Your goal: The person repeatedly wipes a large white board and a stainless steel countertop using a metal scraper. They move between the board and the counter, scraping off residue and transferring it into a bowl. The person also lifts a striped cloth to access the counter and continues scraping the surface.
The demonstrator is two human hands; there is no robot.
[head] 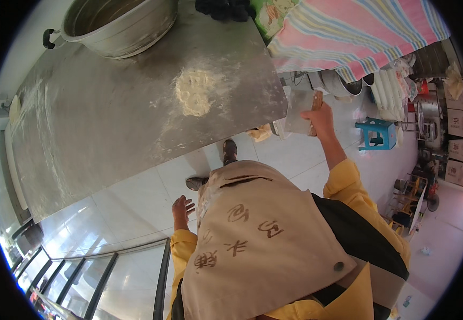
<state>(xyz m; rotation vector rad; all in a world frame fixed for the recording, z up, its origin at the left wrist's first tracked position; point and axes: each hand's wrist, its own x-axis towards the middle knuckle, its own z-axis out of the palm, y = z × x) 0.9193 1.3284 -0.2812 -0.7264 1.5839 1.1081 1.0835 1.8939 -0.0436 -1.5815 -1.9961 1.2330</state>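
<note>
My right hand point(323, 120) grips the wooden handle point(318, 100) of a dough scraper, whose broad flat blade point(298, 112) points left, just past the corner of a grey worktable point(107, 132). The handle has whitish residue on it. My left hand point(183, 209) hangs low beside my apron point(255, 224), fingers apart, holding nothing. On the tabletop lies a patch of pale flour point(195, 93), with thinner dusting smeared around it. Neither hand touches the table.
A large metal pot point(135, 38) with a black handle stands at the table's far left. Striped cloth point(347, 36) covers something at the upper right. On the tiled floor stands a blue plastic stool point(377, 134). Black metal bars point(101, 286) lie lower left; cardboard boxes point(458, 124) are stacked far right.
</note>
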